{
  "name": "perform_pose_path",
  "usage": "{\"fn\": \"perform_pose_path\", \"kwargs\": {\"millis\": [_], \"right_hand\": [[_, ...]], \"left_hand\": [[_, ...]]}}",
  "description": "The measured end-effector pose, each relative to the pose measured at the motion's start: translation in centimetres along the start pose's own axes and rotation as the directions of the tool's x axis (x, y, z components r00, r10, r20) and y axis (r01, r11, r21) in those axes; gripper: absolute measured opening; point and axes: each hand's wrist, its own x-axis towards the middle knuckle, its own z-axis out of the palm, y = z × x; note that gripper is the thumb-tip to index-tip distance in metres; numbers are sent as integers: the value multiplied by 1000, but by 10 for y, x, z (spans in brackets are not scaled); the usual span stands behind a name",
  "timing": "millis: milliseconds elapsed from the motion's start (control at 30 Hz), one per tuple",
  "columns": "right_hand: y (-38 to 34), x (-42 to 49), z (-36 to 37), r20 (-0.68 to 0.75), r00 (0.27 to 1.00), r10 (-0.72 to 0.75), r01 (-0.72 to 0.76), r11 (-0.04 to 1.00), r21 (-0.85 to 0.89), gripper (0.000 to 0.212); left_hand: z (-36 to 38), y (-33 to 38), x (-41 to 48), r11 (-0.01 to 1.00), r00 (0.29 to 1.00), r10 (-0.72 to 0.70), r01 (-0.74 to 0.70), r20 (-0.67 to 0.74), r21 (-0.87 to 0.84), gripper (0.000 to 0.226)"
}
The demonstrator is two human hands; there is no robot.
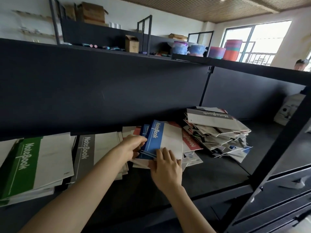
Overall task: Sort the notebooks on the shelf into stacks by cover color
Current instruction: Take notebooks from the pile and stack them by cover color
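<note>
While the left hand (134,146) pinches the blue notebook (154,140) at nine o'clock, the right hand (166,167) presses flat at six.

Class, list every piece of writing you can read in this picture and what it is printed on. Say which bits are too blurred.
"NoteBook": green notebook
"NoteBook": grey notebook
"NoteBook": blue notebook
"NoteBook", upside down: pile-top notebook
Red notebook: title partly hidden, not readable whole.
Cardboard boxes and white box: print too blurred to read.
</note>
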Motion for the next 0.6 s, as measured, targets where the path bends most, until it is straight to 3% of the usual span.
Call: {"fn": "perform_pose_path", "kwargs": {"millis": [133,200,267,333,400,600], "right_hand": [[-3,-1,1,-56,998,9,-11,1000,-30,42],[-4,0,-5,7,1000,10,-10,1000,-13,43],[-1,-1,-6,9,1000,3,-3,1000,-18,43],[-1,-3,-8,-8,1000,-12,12,1000,-7,41],[-1,-6,-8,-25,1000,-10,10,1000,-1,41],[-1,-9,-10,-64,998,26,-25,999,25,46]], "left_hand": [[17,8,-9,992,989,-3,22,149,-126,9],[32,8,-8,986,989,140,-143,51,82,7],[42,5,-6,902,958,286,-268,-5,338,9],[41,2,-3,870,962,272,-229,-37,437,22],[37,1,-1,887,975,216,-172,-56,429,36],[44,6,0,887,980,193,-157,-39,434,47]]}}
